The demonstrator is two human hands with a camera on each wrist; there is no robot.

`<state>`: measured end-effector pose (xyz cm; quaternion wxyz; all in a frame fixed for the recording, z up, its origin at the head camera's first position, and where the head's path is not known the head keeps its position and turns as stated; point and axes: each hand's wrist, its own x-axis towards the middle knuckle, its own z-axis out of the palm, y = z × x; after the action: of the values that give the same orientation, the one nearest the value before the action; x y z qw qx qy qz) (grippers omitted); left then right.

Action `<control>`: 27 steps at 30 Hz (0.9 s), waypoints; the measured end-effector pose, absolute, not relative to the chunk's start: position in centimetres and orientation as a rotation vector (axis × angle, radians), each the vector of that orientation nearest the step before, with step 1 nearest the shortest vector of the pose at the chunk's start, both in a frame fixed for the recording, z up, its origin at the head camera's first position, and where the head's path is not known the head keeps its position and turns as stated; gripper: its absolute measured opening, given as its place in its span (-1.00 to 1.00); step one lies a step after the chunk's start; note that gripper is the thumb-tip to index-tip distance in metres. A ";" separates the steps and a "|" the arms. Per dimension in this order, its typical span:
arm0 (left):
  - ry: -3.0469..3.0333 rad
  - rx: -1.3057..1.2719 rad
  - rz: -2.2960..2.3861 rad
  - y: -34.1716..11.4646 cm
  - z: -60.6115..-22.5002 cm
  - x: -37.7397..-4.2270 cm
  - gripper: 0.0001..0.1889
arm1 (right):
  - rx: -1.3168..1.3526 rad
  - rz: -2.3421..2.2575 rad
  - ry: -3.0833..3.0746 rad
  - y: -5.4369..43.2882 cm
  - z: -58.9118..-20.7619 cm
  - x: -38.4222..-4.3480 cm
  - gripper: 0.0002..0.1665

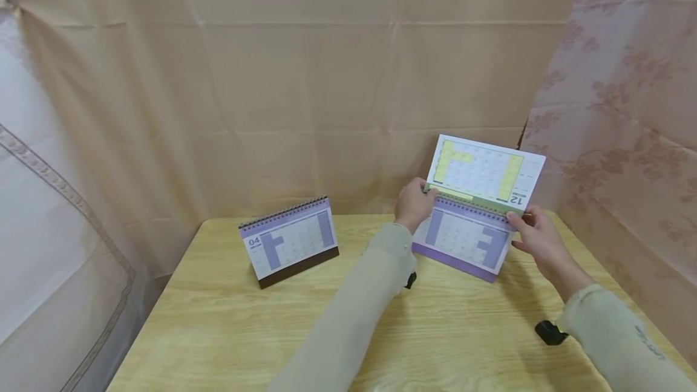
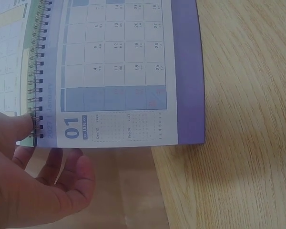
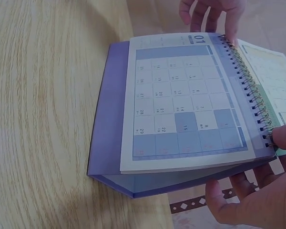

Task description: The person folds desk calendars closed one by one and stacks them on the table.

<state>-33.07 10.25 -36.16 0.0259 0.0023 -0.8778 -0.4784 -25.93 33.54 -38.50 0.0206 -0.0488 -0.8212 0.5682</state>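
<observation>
A desk calendar with a purple base is gripped at both ends of its spiral binding. My left hand pinches the left end, thumb on the rings and fingers behind. At the right end, my right hand holds the binding with its thumb in front and fingers beneath. The lower page reads 01, January 2027. Above the rings a yellow-green page marked 12 stands upside down. Whether the base touches the table cannot be told.
A second desk calendar, dark-based and marked 04, stands tilted on the left of the wooden table. Beige curtain hangs behind the table, and a flowered curtain runs along the right. Black devices sit at the wrists.
</observation>
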 end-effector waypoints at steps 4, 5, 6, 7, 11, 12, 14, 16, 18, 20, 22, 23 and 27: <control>-2.693 -0.003 -1.475 10.4 -36.2 -33.2 -0.76 | -0.129 1.704 -2.570 33.7 -38.3 -25.6 -0.25; -2.691 -0.001 -1.476 10.4 -36.2 -33.2 -0.76 | -0.122 1.692 -2.575 33.7 -38.3 -25.6 -0.25; -2.689 0.002 -1.474 10.3 -36.1 -33.2 -0.76 | -0.116 1.680 -2.579 33.7 -38.3 -25.6 -0.26; -2.688 0.004 -1.472 10.3 -36.1 -33.1 -0.76 | -0.112 1.664 -2.584 33.7 -38.3 -25.6 -0.26; -2.692 0.009 -1.473 10.2 -36.0 -32.9 -0.75 | -0.105 1.602 -2.599 33.6 -38.3 -25.5 -0.31; -2.691 0.011 -1.475 10.2 -36.0 -32.9 -0.75 | -0.100 1.585 -2.603 33.6 -38.3 -25.5 -0.31; -2.691 0.019 -1.484 10.1 -36.2 -33.0 -0.75 | -0.092 1.560 -2.609 33.5 -38.4 -25.5 -0.34; -2.690 0.023 -1.489 10.1 -36.3 -33.1 -0.75 | -0.078 1.541 -2.616 33.5 -38.5 -25.5 -0.34; -2.689 0.024 -1.489 10.0 -36.5 -33.2 -0.75 | -0.069 1.522 -2.625 33.5 -38.5 -25.5 -0.34; -2.690 0.021 -1.484 10.0 -36.7 -33.3 -0.75 | -0.067 1.503 -2.638 33.5 -38.6 -25.4 -0.32; -2.689 0.019 -1.477 10.1 -36.8 -33.3 -0.75 | -0.068 1.472 -2.648 33.5 -38.6 -25.3 -0.30; -2.689 0.021 -1.479 10.2 -36.9 -33.3 -0.75 | -0.070 1.455 -2.651 33.5 -38.6 -25.3 -0.30; -2.680 0.025 -1.495 10.3 -36.9 -33.4 -0.75 | -0.063 1.417 -2.638 33.5 -38.7 -25.2 -0.28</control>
<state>-33.42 10.32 -36.87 0.0364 0.0081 -0.8726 -0.4869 -25.24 33.50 -38.71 0.0733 -0.0211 -0.8783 0.4719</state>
